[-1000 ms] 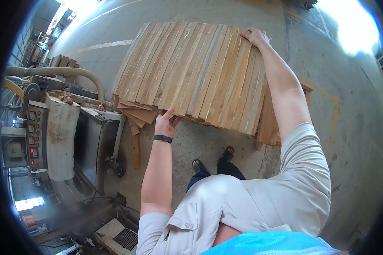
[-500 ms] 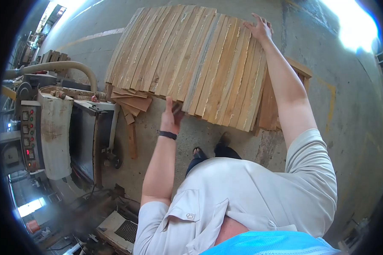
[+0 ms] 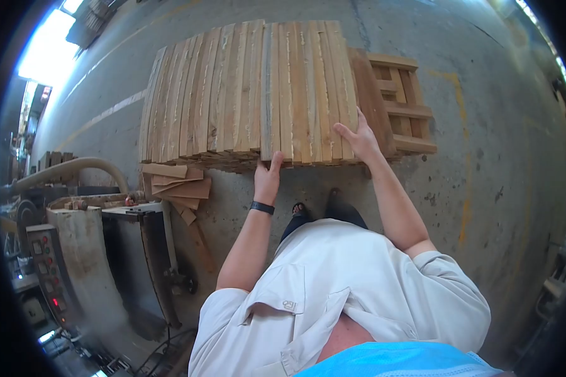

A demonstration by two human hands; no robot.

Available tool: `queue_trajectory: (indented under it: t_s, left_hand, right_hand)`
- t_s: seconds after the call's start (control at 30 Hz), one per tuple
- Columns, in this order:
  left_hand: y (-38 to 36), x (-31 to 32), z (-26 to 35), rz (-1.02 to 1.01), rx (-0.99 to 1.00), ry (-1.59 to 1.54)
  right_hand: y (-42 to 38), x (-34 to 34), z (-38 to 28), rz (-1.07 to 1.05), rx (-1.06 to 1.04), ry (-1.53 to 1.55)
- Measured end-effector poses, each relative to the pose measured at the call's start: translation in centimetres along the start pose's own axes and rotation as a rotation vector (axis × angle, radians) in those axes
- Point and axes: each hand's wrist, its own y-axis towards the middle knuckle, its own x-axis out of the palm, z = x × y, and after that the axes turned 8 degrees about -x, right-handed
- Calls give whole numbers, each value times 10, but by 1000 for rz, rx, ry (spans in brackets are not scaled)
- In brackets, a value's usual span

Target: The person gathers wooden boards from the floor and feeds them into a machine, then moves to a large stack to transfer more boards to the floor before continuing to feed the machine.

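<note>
In front of me lies a stack topped by wooden panels made of narrow strips with pale, ragged seams between them. My left hand [image 3: 268, 181] grips the near edge of the right-hand wooden panel [image 3: 305, 94], thumb on top and the other fingers hidden beneath. At that panel's right edge my right hand [image 3: 361, 139] has its thumb on the top face and its fingers along the side. Left of it, a second wooden panel [image 3: 201, 94] lies on the stack, apart from both hands.
A wooden pallet [image 3: 409, 110] and a reddish board [image 3: 372, 94] stand right of the stack. Loose wood offcuts [image 3: 182, 185] lie at its near left corner. A machine [image 3: 82, 257] with a control panel and hose fills the left side. My feet are just before the stack.
My right hand has come from the panel's far right corner to its near right edge. My left hand now has its thumb over the near edge. The view has turned.
</note>
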Motion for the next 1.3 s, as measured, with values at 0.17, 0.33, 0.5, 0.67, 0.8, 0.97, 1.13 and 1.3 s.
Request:
queue_trajectory:
  t_s: [0.17,0.33,0.5,0.67,0.8,0.97,1.13,1.3]
  left_hand:
    - [-3,3,-2,134,99,65]
    - [-5,8,-4,223,59,94]
    - [-19,13,6,297,23,185]
    - [-61,58,27,142,-30,159]
    - [-65,84,15,-124,-37,94]
    - [-35,109,21,-234,-75,-232]
    - [-1,162,38,12,97,-309]
    - [-12,174,45,-45,89,-306]
  right_hand:
    - [1,-3,5,-21,-11,-43]
    - [0,-7,3,-53,-33,-35]
    - [7,-8,21,-64,-90,-20]
    - [34,-53,79,-33,-159,52]
    - [50,-118,73,-179,-107,121]
    - [54,-145,63,-246,-89,-145]
    - [44,-140,64,-157,-42,-238]
    - [51,-149,87,-178,-81,-188]
